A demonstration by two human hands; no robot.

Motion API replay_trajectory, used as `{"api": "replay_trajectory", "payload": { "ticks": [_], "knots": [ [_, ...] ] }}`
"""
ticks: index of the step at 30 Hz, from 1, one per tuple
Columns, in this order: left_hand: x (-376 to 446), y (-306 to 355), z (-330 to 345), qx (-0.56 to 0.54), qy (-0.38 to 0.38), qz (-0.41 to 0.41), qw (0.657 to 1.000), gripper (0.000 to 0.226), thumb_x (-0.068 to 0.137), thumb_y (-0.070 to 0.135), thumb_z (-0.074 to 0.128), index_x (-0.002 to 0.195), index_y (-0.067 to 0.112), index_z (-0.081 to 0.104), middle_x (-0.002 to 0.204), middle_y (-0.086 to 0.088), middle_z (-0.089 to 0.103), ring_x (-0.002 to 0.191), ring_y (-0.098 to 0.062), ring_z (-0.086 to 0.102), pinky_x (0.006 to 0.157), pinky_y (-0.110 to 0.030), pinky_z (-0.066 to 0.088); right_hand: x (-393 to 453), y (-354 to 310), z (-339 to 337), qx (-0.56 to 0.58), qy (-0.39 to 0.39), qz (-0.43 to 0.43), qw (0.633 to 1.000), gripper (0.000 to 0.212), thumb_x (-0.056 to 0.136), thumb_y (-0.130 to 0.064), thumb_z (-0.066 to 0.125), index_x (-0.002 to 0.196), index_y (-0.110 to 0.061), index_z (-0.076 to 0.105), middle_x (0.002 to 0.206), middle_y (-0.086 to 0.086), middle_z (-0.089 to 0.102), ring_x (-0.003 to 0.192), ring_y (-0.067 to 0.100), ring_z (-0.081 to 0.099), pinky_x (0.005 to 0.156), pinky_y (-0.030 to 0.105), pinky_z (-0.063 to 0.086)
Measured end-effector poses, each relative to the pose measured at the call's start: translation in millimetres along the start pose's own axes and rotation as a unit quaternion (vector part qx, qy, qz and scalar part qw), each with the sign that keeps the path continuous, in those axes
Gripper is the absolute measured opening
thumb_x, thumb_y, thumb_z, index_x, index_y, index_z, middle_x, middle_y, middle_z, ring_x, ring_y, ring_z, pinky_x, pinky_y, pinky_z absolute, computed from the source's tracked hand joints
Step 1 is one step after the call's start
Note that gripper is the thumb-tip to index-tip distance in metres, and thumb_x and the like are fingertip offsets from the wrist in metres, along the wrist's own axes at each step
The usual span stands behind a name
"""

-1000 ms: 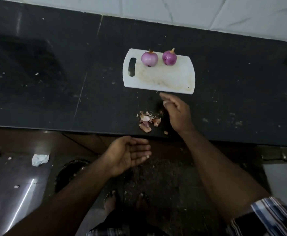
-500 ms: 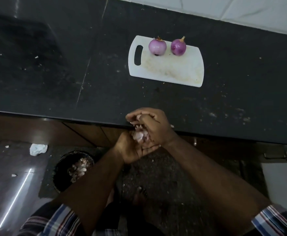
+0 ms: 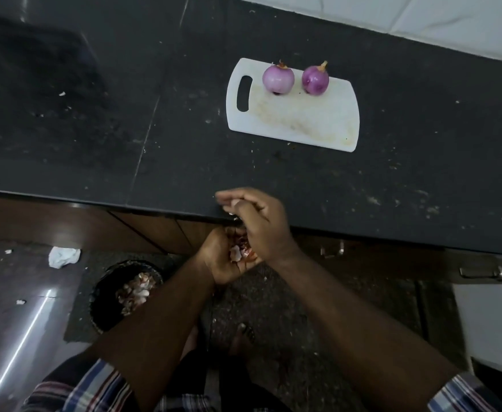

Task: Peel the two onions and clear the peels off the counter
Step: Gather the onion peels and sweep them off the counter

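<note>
Down by the front edge of the black counter (image 3: 303, 179), the left hand (image 3: 223, 260) sits just below the lip, palm turned up and fingers curled into a cup, cradling a little heap of onion peels (image 3: 241, 251), pale and reddish scraps bunched in the hollow of the palm. Right over it comes the right hand (image 3: 258, 221), straddling the counter edge, its heel against the peels and its fingers drawn close together and bent at the counter's lip; whether it is pinching a scrap there or only pressing the edge, I cannot tell, that part is blurred. The two hands touch, right one above the left. Striped sleeves show at both forearms. Below the counter and off to the left side of the hands, a dark round bin (image 3: 124, 292) stands on the floor with more peels lying inside it, and beyond the bin a crumpled white scrap (image 3: 63, 256) rests on the floor. Now up onto the counter itself: well apart from the hands, toward the tiled wall, lies the white cutting board (image 3: 297, 120), handle slot on its left end, faint staining across its middle. At the board's far edge sit the two onions, both peeled and glossy purple, upright, stems up: the left onion (image 3: 278, 80) beside the handle slot, the right onion (image 3: 315, 80) just beside it, a narrow gap between them. Small pale flecks dot the counter around the board.
</note>
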State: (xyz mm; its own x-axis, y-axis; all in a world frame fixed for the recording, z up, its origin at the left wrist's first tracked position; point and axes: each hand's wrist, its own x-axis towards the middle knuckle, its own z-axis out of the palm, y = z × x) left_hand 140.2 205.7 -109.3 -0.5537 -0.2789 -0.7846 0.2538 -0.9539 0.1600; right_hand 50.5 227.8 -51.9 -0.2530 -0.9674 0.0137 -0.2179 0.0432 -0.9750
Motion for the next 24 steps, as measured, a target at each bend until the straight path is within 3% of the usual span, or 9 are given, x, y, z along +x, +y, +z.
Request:
{"api": "replay_trajectory", "payload": {
  "ticks": [1,4,8,13,16,21,22,24],
  "knots": [
    [-2,1,-1,0.000,0.001,0.002,1.000,0.047,0.099,0.018,0.036,0.090,-0.003,0.077,0.094,-0.020,0.076,0.079,-0.030,0.077,0.068,-0.041,0.064,8,-4,-1,0.019,-0.006,0.004,1.000,0.027,0.090,-0.007,0.052,0.103,-0.004,0.076,0.102,0.006,0.076,0.100,0.017,0.071,0.090,0.041,0.058],
    [-2,8,-8,-0.004,0.007,-0.013,1.000,0.042,0.095,0.012,0.035,0.109,-0.014,0.065,0.109,-0.030,0.072,0.094,-0.041,0.074,0.088,-0.048,0.054,62,0,-39,-0.022,0.090,-0.004,0.996,0.029,0.086,-0.019,0.054,0.101,-0.008,0.077,0.098,0.004,0.077,0.096,0.016,0.071,0.090,0.043,0.057],
    [-1,11,-16,-0.016,0.010,-0.025,1.000,0.047,0.103,0.015,0.029,0.115,-0.016,0.062,0.116,-0.033,0.069,0.109,-0.044,0.064,0.088,-0.048,0.050,117,12,-79,-0.118,0.149,0.016,0.982,0.038,0.078,-0.037,0.053,0.100,-0.017,0.077,0.099,-0.003,0.076,0.098,0.013,0.069,0.093,0.044,0.054],
    [-4,16,-20,-0.020,0.009,-0.022,1.000,0.048,0.102,0.016,0.029,0.112,-0.016,0.064,0.115,-0.032,0.069,0.108,-0.044,0.064,0.089,-0.048,0.050,122,10,-41,-0.137,0.040,-0.046,0.989,0.034,0.079,-0.029,0.055,0.099,-0.013,0.077,0.100,-0.003,0.074,0.100,0.014,0.068,0.094,0.045,0.053],
    [-6,18,-21,-0.025,0.008,-0.022,0.999,0.048,0.102,0.016,0.028,0.111,-0.016,0.064,0.112,-0.032,0.070,0.107,-0.043,0.064,0.090,-0.048,0.048,112,2,-32,-0.123,-0.037,-0.018,0.992,0.028,0.080,-0.022,0.057,0.100,-0.018,0.077,0.101,0.000,0.075,0.100,0.016,0.068,0.096,0.046,0.052],
    [-11,19,-21,-0.022,0.013,-0.011,1.000,0.050,0.103,0.019,0.029,0.112,-0.014,0.065,0.115,-0.031,0.070,0.094,-0.042,0.074,0.089,-0.047,0.050,62,-9,-12,0.063,-0.185,0.066,0.978,0.031,0.088,-0.004,0.049,0.107,0.011,0.068,0.098,0.026,0.070,0.090,0.032,0.067,0.080,0.036,0.057],
    [-12,19,-23,-0.015,0.014,-0.009,1.000,0.050,0.104,0.020,0.029,0.114,-0.013,0.065,0.116,-0.030,0.070,0.093,-0.041,0.075,0.089,-0.047,0.051,57,-9,-12,0.089,-0.187,0.073,0.976,0.029,0.090,-0.004,0.049,0.107,0.012,0.067,0.098,0.027,0.069,0.089,0.032,0.067,0.077,0.035,0.057],
    [-13,19,-23,-0.017,0.022,-0.005,1.000,0.050,0.104,0.020,0.029,0.115,-0.013,0.065,0.117,-0.030,0.070,0.095,-0.041,0.074,0.089,-0.047,0.051,67,-8,-19,0.091,-0.116,0.054,0.988,0.028,0.090,-0.009,0.051,0.104,0.006,0.070,0.097,0.023,0.071,0.087,0.031,0.068,0.077,0.037,0.057]
  ]
}}
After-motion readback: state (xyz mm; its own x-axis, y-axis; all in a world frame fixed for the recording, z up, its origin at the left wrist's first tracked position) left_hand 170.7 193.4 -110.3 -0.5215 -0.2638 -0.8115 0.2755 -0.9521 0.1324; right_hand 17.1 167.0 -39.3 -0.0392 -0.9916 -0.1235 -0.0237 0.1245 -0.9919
